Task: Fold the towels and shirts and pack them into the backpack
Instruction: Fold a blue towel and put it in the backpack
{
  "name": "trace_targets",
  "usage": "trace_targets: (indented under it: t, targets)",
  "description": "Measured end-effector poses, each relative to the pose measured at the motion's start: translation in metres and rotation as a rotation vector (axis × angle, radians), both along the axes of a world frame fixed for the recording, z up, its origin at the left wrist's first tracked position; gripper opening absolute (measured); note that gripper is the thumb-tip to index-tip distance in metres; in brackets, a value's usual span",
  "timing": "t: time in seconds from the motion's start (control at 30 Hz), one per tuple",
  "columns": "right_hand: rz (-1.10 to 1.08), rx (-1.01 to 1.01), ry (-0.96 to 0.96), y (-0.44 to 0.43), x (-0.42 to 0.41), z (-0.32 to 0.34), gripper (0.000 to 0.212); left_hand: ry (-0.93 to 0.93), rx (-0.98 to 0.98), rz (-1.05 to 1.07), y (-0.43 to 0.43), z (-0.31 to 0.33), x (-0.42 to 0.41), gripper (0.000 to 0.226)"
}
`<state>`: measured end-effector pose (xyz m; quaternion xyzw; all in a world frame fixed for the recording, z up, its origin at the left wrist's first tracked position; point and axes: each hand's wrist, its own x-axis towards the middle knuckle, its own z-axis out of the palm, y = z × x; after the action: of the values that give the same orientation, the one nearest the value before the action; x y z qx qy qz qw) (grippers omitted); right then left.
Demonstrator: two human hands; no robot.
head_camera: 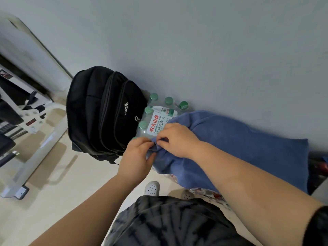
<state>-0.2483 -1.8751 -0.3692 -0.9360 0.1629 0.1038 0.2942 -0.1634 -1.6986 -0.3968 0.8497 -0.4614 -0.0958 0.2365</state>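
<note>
1. The grip first: my left hand (139, 153) and right hand (177, 139) meet at one spot. Each pinches the near edge of the blue towel (239, 148) between thumb and fingertips, and the two pinches almost touch. Both are clenched on cloth and carry nothing else.
2. The towel lies opened out and unfolded. Its left end is humped over a shrink-wrapped pack of water bottles (156, 121), and the rest runs off to the right along the wall (195, 50).
3. I read the step in hand as the very start of folding this towel, gathering a corner or edge. No fold shows yet, and I see nothing packed.
4. The black backpack (103, 112) stands upright on the floor (71, 174), right beside the bottle pack on its left and against the wall. Its zips look closed from here, though I cannot be sure of the main compartment.
5. Next, I would slide the two pinches apart along the edge to find both corners. Then I would lift the towel off the bottles and bring the corners together for a first half-fold. The lumpy bottles make a poor folding surface, so I would fold in the air. The backpack will need unzipping before anything goes in.
6. Further out, a patterned cloth (211, 193) peeks from under the towel's near edge. It may be another piece to fold, but I cannot tell. A white machine frame (35, 153) stands on the floor to the left, well apart.
</note>
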Motion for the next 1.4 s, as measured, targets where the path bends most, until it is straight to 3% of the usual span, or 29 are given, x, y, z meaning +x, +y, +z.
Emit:
trace_targets:
  t: [0.07, 0.2, 0.3, 0.4, 0.63, 0.87, 1.1, 1.17, 1.23, 1.33, 1.4]
  targets:
    - [0.005, -0.032, 0.019, -0.002, -0.003, 0.000, 0.016, -0.061, -0.005, 0.052, 0.003, -0.002, 0.003, 0.027]
    - [0.045, -0.114, 0.108, -0.001, -0.004, -0.001, 0.048, -0.062, 0.015, 0.058, 0.007, -0.004, 0.009, 0.031]
    - [0.078, -0.174, 0.110, 0.001, -0.002, -0.004, 0.032, -0.015, 0.048, 0.085, 0.006, -0.003, 0.011, 0.028]
    - [-0.049, -0.078, -0.020, 0.005, -0.006, -0.008, 0.014, 0.012, 0.011, 0.063, 0.006, -0.005, 0.013, 0.015]
    - [-0.347, 0.015, -0.233, 0.007, -0.017, -0.003, 0.013, 0.072, -0.029, 0.062, 0.002, 0.002, 0.013, 0.003]
    - [-0.719, 0.492, -0.423, -0.011, 0.013, 0.024, 0.011, 0.425, -0.169, 0.250, -0.005, 0.038, 0.010, 0.012]
    - [-0.939, 0.888, -0.504, -0.038, 0.041, 0.061, 0.025, 0.341, 0.120, 0.189, -0.014, 0.035, 0.012, 0.023]
    - [-1.026, 0.895, -0.527, -0.045, 0.043, 0.061, 0.033, 0.388, 0.098, 0.238, -0.008, 0.031, 0.011, 0.027]
    - [-1.118, 0.782, -0.533, -0.049, 0.043, 0.055, 0.036, 0.411, 0.061, 0.282, -0.001, 0.034, 0.011, 0.022]
    - [-1.165, 0.606, -0.473, -0.045, 0.041, 0.043, 0.009, 0.410, 0.009, 0.350, 0.008, 0.046, 0.015, 0.016]
    - [-1.166, 0.683, -0.460, -0.039, 0.038, 0.033, 0.014, 0.379, -0.029, 0.393, 0.012, 0.055, 0.017, 0.014]
